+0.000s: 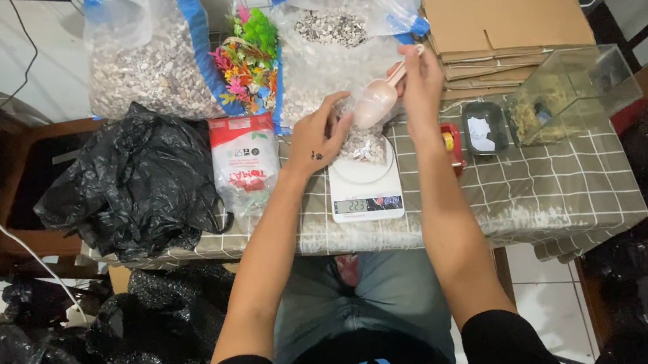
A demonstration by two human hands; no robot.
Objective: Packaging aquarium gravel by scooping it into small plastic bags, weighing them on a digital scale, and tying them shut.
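A white digital scale (366, 188) sits on the checked tablecloth (543, 186) in front of me. On its pan rests a small clear bag of pale gravel (361, 145). My left hand (318, 134) pinches that bag's open top. My right hand (419, 80) holds a translucent plastic scoop (376, 101) by its handle, tilted over the bag's mouth. Behind the scale stands a large clear sack of pale gravel (329, 57).
A second big gravel sack (149, 60) stands at the back left, with colourful plastic plants (248, 56) between the sacks. A crumpled black plastic bag (133, 183), a red-and-white packet (244, 162), flat cardboard (505, 22), a small glass tank (570, 90), a dark tray (485, 127) and a red tape dispenser (451, 146) surround the scale.
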